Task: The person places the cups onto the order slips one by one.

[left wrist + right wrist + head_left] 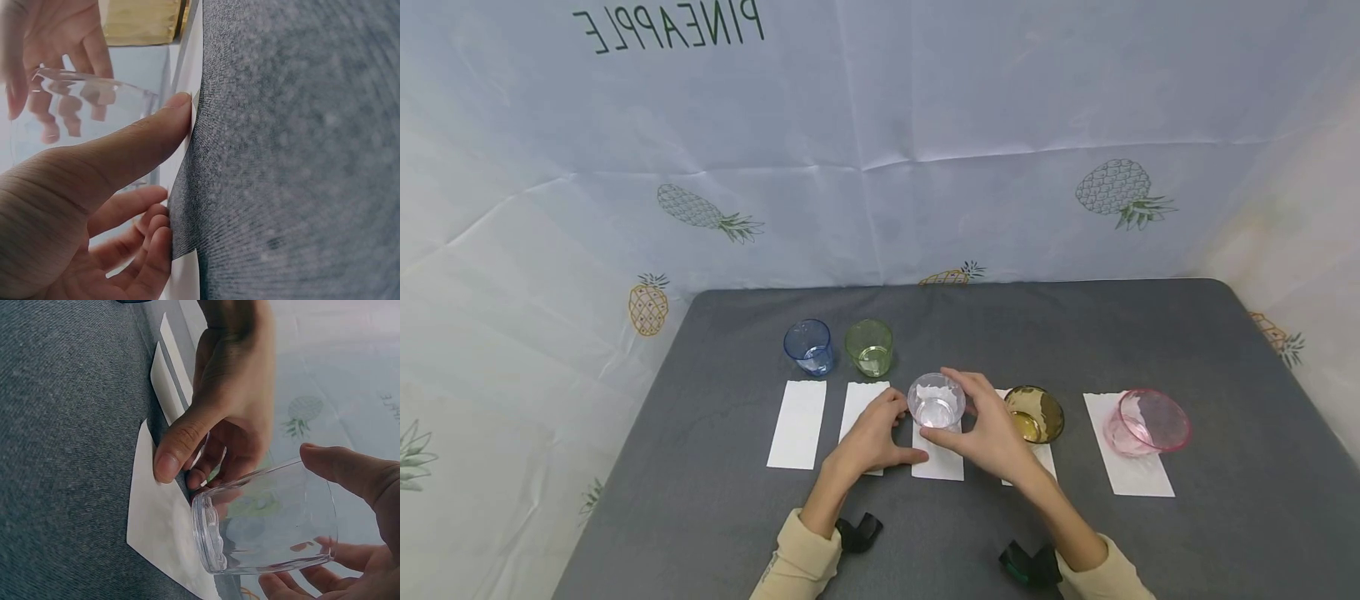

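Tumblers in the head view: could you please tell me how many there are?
5: the blue tumbler and green tumbler behind the two leftmost paper strips, the clear tumbler in the right hand, the amber tumbler and pink tumbler on the two rightmost strips.

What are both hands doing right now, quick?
Left hand: open, holding nothing, thumb at the edge of the middle white strip.
Right hand: closed around the clear glass, holding it.
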The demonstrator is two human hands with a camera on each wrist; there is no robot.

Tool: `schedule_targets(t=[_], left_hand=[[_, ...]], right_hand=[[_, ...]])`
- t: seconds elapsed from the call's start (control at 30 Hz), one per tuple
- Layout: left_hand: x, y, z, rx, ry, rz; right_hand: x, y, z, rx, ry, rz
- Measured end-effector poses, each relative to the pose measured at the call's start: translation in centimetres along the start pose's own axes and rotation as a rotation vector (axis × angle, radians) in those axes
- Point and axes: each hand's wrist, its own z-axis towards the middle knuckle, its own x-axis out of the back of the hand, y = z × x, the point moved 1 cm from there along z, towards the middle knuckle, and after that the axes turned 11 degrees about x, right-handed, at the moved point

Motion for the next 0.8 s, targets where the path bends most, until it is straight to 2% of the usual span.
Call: schedule_targets(t=[0.8], left_hand=[[-0.11,-0.15,0.0,-0.019,0.009,-0.017]], right_hand=[[-0.45,0.53,-0.32,-0.028,-0.03,0.001]])
